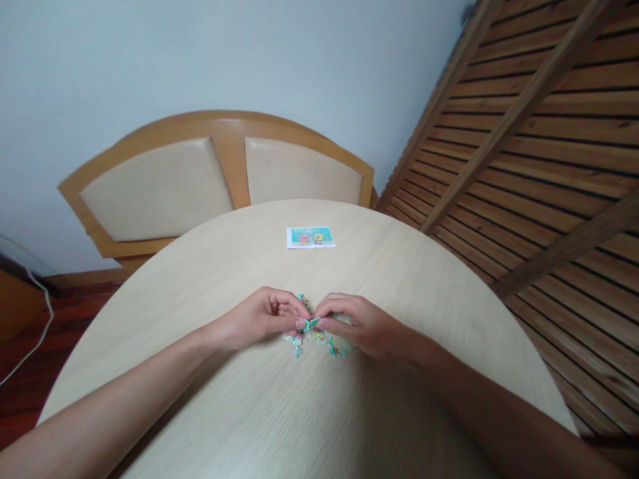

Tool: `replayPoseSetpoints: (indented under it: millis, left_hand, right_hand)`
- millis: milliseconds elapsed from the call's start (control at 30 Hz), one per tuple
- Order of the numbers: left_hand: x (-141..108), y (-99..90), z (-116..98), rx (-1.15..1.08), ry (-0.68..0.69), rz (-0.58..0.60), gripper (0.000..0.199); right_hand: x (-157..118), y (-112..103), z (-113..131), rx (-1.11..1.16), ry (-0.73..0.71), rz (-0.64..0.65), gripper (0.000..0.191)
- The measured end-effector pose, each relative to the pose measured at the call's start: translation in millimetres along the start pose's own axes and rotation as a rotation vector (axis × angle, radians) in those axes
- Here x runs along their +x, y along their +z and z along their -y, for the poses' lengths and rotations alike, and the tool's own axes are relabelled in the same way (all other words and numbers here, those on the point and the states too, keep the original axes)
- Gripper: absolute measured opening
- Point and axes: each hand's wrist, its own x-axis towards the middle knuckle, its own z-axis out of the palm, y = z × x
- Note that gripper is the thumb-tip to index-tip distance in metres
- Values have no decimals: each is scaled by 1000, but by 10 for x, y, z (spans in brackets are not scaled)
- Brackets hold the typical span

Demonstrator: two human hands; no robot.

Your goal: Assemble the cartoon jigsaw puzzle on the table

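Note:
Small teal pieces (311, 324), which look like puzzle pieces, are pinched between the fingertips of both hands above the middle of the table. My left hand (272, 316) grips one from the left, with thumb and fingers pressed together. On the other side, my right hand (354, 320) is closed on one, its fingertips almost touching those of the left. Several loose colourful pieces (335, 347) lie on the table under and around the hands, partly hidden by them. Whether the two held pieces are joined is too small to tell.
A card with a cartoon picture (310, 237) lies farther back on the round pale table (224, 426). Behind the table stands a wooden headboard with cream panels (304, 169). Wooden slats (539, 166) rise at the right, and a white cable (48, 309) hangs at the left.

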Motion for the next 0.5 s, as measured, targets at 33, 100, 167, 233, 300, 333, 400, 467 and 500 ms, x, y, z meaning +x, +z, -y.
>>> replayPoseSetpoints:
  millis: [33,100,167,233,300,333,400,467,500]
  left_hand:
    - [-1,5,-2,3,-1,-1,27]
    - [-6,21,-6,33,0,-30,28]
    - [-12,45,-13,79,9,-89,28]
    - [-19,75,-28,117,15,-159,28]
    - [-25,105,-47,147,14,-217,28]
    - [-26,118,-55,160,13,-237,28]
    - [-26,132,-61,178,3,-253,28]
    - [-20,129,-51,174,-29,-245,29]
    - [-16,122,-43,163,-53,-232,30]
  right_hand:
    - [-2,-1,8,12,5,5,18]
    - [-3,0,17,23,13,12,18]
    - [-2,0,18,23,21,5,18]
    - [-3,-4,13,13,31,-13,18]
    - [-5,-11,10,-9,43,-39,18]
    - [-7,-16,12,-27,46,-49,18]
    - [-11,-27,22,-82,30,-57,17]
    - [-13,-39,40,-161,-21,-54,16]
    - [-13,-45,48,-203,-52,-54,16]
